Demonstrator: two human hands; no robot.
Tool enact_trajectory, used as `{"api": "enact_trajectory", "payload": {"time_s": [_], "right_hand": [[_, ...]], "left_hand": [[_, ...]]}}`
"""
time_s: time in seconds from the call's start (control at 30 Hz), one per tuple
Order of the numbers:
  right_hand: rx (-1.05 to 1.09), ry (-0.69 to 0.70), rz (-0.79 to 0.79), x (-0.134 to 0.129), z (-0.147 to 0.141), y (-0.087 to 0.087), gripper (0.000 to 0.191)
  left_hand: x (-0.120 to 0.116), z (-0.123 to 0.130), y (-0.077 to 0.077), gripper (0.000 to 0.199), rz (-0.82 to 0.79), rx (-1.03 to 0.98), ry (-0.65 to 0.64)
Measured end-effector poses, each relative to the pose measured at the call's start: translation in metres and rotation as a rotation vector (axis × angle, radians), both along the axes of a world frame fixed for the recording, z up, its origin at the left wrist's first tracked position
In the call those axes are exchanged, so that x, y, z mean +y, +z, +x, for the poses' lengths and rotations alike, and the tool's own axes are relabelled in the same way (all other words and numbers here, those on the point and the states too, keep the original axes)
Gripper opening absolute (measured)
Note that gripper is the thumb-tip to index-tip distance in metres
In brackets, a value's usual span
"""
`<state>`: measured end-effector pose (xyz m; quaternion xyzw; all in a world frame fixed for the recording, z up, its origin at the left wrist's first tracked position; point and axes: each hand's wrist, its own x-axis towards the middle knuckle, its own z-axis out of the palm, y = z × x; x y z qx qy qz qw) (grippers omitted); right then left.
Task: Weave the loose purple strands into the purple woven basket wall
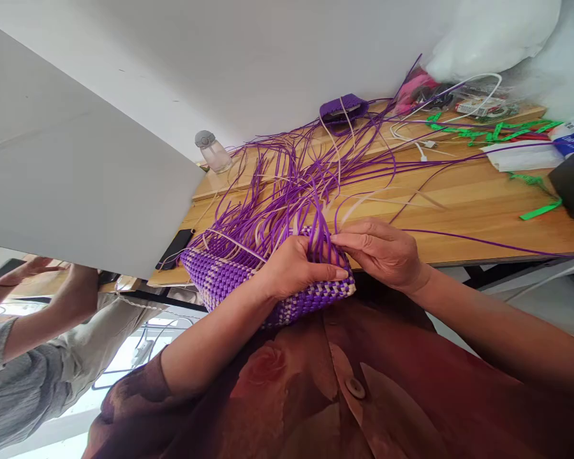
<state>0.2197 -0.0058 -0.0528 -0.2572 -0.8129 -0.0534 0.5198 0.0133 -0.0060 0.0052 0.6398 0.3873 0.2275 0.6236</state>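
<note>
A half-woven purple and cream basket [229, 273] rests against my lap at the table's front edge. Long loose purple strands [287, 172] fan out from its rim over the tabletop. My left hand [299, 264] grips the basket's near right rim, thumb on the outer weave and fingers inside, behind several upright strands. Close by on the right, my right hand [380, 252] pinches a purple strand at the rim between thumb and forefinger. The ends of its fingers lie partly behind the strands.
A wooden table [459, 223] carries a bottle [213, 152], a phone [175, 248], a small purple woven piece [343, 109], a white cable [423, 152] and green tape [495, 132]. A grey partition [86, 153] stands left. Another person [38, 357] is beyond it.
</note>
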Motion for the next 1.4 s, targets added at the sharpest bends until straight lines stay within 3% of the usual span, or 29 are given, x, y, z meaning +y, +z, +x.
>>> {"api": "enact_trajectory", "payload": {"time_s": [0.13,0.23,0.33,0.5,0.63,0.73,0.83,1.03,1.17,1.23,1.4], "right_hand": [[-0.183,-0.132,0.216,-0.004,0.022,0.017,0.038],[-0.358,-0.193,0.154,-0.018,0.036,0.038,0.038],[-0.473,-0.105,0.103,-0.026,0.035,0.050,0.033],[-0.418,0.053,0.132,-0.010,0.017,0.037,0.027],[-0.271,0.050,0.098,0.003,0.009,0.018,0.030],[-0.264,0.034,0.162,0.008,0.013,0.011,0.029],[-0.333,0.017,0.284,0.008,0.023,0.018,0.026],[-0.545,-0.068,0.347,-0.015,0.035,0.049,0.025],[-0.555,0.042,0.434,-0.027,0.032,0.056,0.019],[-0.520,0.060,0.359,-0.030,0.031,0.053,0.022],[-0.342,-0.225,-0.116,-0.045,0.024,0.038,0.028]], "left_hand": [[0.000,-0.001,-0.001,0.028,-0.005,0.024,0.015],[0.001,-0.001,-0.001,0.026,-0.012,0.008,-0.005],[0.001,-0.002,-0.002,0.025,-0.018,-0.016,-0.036],[0.002,-0.002,-0.004,0.026,-0.037,-0.044,-0.049],[0.001,-0.002,-0.005,0.027,-0.037,-0.061,-0.038],[0.001,-0.001,-0.004,0.027,-0.039,-0.073,-0.027],[0.000,0.000,-0.003,0.029,-0.048,-0.078,-0.007],[-0.003,0.002,0.000,0.028,-0.100,-0.103,-0.011],[-0.006,0.004,0.003,0.025,-0.070,-0.041,0.032],[-0.006,0.004,0.003,0.024,-0.055,-0.013,0.039],[-0.005,0.002,0.000,0.024,-0.013,0.004,0.018]]}}
